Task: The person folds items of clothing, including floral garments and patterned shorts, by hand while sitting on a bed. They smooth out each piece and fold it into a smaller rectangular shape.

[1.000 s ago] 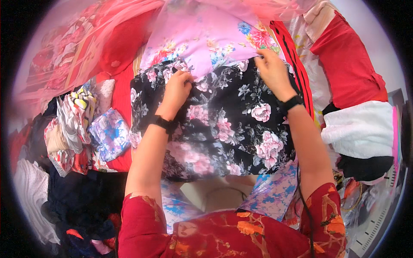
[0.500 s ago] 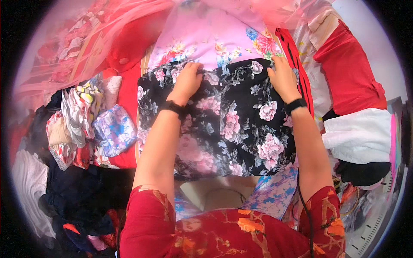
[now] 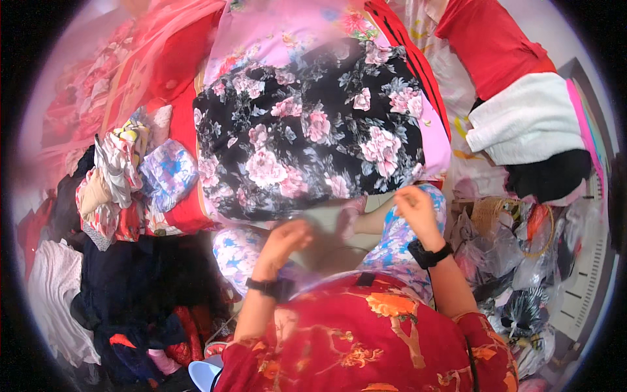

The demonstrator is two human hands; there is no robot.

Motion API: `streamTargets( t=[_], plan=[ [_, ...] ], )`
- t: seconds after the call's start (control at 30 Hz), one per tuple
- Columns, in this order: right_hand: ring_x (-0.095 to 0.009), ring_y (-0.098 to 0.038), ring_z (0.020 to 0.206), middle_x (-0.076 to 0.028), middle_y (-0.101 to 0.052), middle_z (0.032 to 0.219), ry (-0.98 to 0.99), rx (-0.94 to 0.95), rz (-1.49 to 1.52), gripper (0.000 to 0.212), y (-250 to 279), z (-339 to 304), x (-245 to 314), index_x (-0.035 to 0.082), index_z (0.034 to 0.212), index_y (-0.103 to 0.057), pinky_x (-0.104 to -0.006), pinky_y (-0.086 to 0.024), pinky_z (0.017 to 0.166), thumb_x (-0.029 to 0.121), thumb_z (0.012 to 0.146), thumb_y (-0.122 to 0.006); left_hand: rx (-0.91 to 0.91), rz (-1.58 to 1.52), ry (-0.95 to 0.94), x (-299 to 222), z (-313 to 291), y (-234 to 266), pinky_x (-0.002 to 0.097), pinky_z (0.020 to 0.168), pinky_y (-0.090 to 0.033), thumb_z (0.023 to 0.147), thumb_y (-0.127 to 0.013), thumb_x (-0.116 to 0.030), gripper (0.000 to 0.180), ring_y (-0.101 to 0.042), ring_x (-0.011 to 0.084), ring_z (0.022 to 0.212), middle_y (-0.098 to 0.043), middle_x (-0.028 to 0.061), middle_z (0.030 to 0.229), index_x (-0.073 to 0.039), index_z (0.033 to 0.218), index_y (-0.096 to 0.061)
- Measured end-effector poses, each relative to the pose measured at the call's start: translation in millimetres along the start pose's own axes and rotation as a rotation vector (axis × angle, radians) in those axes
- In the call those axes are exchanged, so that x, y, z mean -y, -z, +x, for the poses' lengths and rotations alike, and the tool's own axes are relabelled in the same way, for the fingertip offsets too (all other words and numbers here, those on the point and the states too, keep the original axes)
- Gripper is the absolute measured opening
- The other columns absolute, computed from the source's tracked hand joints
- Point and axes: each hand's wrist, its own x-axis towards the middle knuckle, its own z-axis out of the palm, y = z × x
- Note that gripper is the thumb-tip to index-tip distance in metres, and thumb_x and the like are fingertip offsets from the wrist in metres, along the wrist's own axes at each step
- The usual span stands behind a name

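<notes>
A black cloth with pink and grey flowers [image 3: 339, 137] lies spread over a pink floral cloth [image 3: 261, 32], its near edge somewhat rounded. My left hand [image 3: 287, 240], blurred by motion, hovers just below that near edge on the left, apart from the fabric; its fingers look bent, but their state is unclear. Beside the cloth's near right corner is my right hand [image 3: 418, 210], loosely curled with its fingers partly apart and nothing visible in them. Each wrist wears a black band.
Folded clothes [image 3: 117, 176] and a blue-purple floral bundle [image 3: 168, 175] sit at the left. Dark garments [image 3: 140, 281] are heaped below them. Red fabric [image 3: 493, 49], a white folded cloth [image 3: 529, 121] and a black one [image 3: 548, 176] line the right, above plastic bags [image 3: 496, 245].
Both hands have let go of the black floral cloth's far edge and drawn back toward my body. The cloth now lies flat, and the view has shifted.
</notes>
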Motion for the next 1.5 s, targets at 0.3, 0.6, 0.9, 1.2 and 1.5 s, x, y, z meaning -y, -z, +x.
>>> streamTargets(
  t=[0.3,0.6,0.9,1.2,1.5],
  plan=[
    [-0.023,-0.056,0.092,-0.004,-0.059,0.101,-0.449,-0.159,0.914,0.026,-41.1,22.4,-28.1,0.01,0.104,-0.057,-0.0371,-0.048,0.072,0.02,0.084,-0.069,-0.159,-0.739,-0.185,2.5,43.9,-2.2,0.0384,0.092,-0.045,0.086,-0.063,-0.014,0.022,-0.051,0.0204,0.104,-0.059,0.0098,0.102,-0.002,0.103,-0.058],
    [-0.017,-0.058,0.075,-0.001,-0.061,0.083,-0.399,-0.111,0.773,0.016,-28.5,6.3,2.7,0.013,0.09,-0.058,-0.0318,-0.045,0.063,0.018,0.082,-0.07,-0.138,-0.548,-0.334,11.6,4.1,-8.3,0.0343,0.087,-0.048,0.085,-0.064,-0.007,0.033,-0.058,0.0197,0.096,-0.063,0.01,0.102,-0.001,0.116,-0.054],
    [-0.02,-0.06,0.085,-0.012,-0.059,0.114,-0.205,0.007,0.753,0.058,-33.2,12.0,36.9,0.006,0.136,-0.035,-0.0333,-0.048,0.067,0.018,0.087,-0.064,0.182,-0.839,-0.49,-60.5,0.0,-9.9,0.0415,0.094,-0.047,0.087,-0.061,-0.014,0.013,-0.059,0.0274,0.095,-0.063,0.0108,0.091,-0.002,0.093,-0.059],
    [-0.016,-0.06,0.07,-0.009,-0.062,0.099,-0.226,-0.111,0.484,0.057,-51.4,3.2,33.2,0.005,0.135,-0.036,-0.0274,-0.047,0.057,0.016,0.086,-0.063,0.088,-0.808,-0.449,-57.2,5.5,-3.9,0.0437,0.096,-0.046,0.086,-0.063,-0.012,0.01,-0.049,0.0345,0.118,-0.057,0.0151,0.116,-0.004,0.091,-0.058],
    [-0.009,-0.058,0.059,-0.005,-0.064,0.083,-0.342,0.308,0.136,0.018,-97.2,-5.8,21.7,0.004,0.096,-0.061,-0.0223,-0.047,0.049,0.02,0.087,-0.063,0.094,-0.751,-0.494,-59.9,12.4,-15.6,0.0435,0.09,-0.046,0.085,-0.065,-0.014,0.018,-0.052,0.0329,0.116,-0.056,0.0123,0.121,-0.015,0.099,-0.055]
  ],
)
